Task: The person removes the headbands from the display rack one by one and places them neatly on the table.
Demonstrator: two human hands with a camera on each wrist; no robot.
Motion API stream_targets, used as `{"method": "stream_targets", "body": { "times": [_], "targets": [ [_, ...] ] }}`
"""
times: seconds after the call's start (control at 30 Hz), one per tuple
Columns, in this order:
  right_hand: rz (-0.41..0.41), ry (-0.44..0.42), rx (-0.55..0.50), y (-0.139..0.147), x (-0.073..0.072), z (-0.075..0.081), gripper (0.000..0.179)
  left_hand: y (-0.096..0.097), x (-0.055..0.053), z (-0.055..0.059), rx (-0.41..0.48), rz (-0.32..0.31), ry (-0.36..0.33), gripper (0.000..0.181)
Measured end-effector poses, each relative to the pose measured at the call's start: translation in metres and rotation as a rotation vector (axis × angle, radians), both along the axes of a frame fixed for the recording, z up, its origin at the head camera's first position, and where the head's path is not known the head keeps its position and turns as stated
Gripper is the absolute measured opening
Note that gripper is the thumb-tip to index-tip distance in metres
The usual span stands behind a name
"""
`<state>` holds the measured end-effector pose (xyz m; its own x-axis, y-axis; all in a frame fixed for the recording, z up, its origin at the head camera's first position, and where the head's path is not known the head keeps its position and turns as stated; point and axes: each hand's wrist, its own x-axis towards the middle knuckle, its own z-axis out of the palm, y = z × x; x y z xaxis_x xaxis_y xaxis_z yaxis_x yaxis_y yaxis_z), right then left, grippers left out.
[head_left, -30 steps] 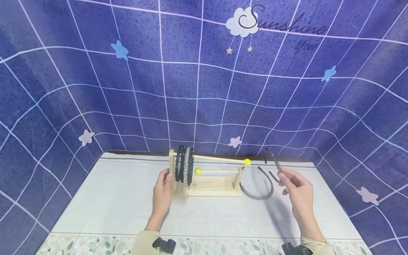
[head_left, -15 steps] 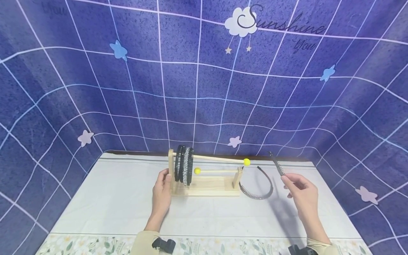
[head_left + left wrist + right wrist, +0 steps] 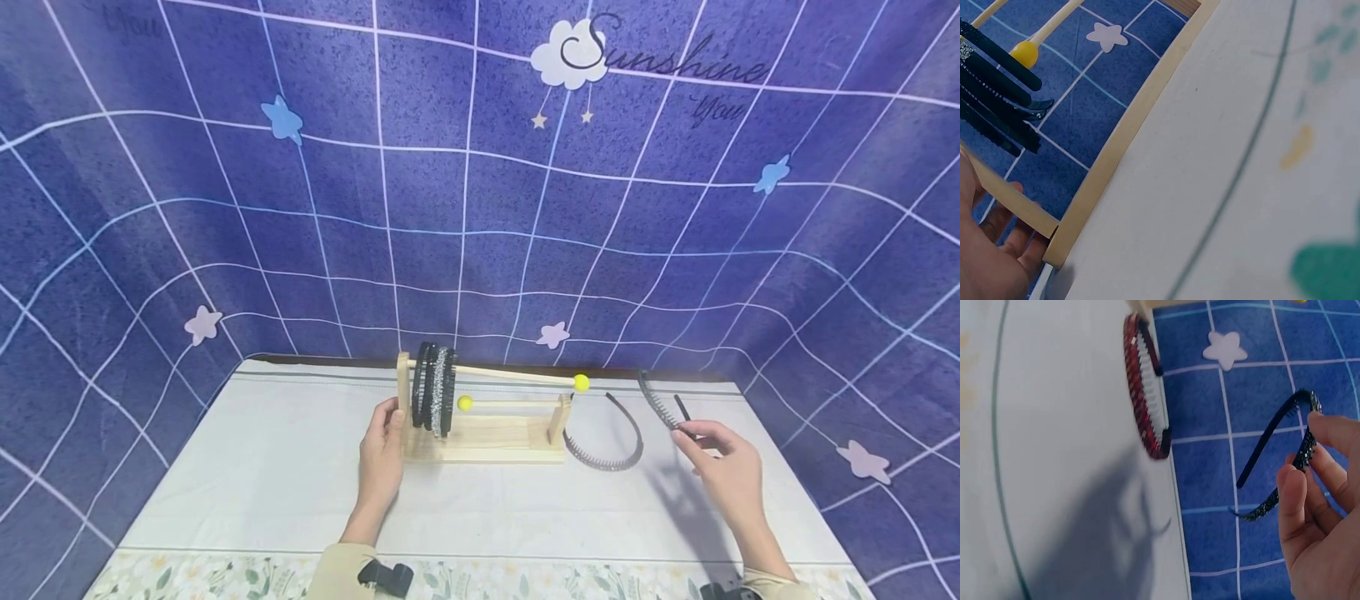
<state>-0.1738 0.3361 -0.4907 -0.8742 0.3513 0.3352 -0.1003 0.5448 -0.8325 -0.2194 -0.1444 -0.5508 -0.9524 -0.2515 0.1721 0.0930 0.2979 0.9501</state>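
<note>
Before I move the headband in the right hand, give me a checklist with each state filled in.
1. Left hand holding the wooden stand: ok, at its left upright.
2. Right hand gripping the held headband: ok, pinched between thumb and fingers.
3. Yellow ball end of the upper rod free: ok, the hung headbands sit near the other end.
4. Held headband lined up with that rod: not ok, it is off to the right.
5. Loose headband apart from the stand: cannot tell.
</note>
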Motion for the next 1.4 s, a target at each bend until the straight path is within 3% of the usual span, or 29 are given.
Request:
{"method": "stream_targets", "body": {
  "times": [0.33,0.57,1.07,1.4],
  "targets": [
    [0.122,0.043,0.188,0.032,0.000,-0.018,0.020,0.000,0.001,0.001,0.003,-0.006,0.008,0.055],
    [0.226,0.086,0.252,0.052,-0.001,-0.027,0.026,0.001,0.001,0.003,-0.004,-0.010,0.014,0.055],
    [0.181,0.035,0.317,0.079,-0.003,-0.045,0.028,-0.001,0.001,0.001,-0.001,-0.001,0.015,0.053],
    [0.224,-0.001,0.346,0.091,-0.005,-0.046,0.029,-0.001,0.002,0.002,0.008,-0.001,0.016,0.053]
  ]
}}
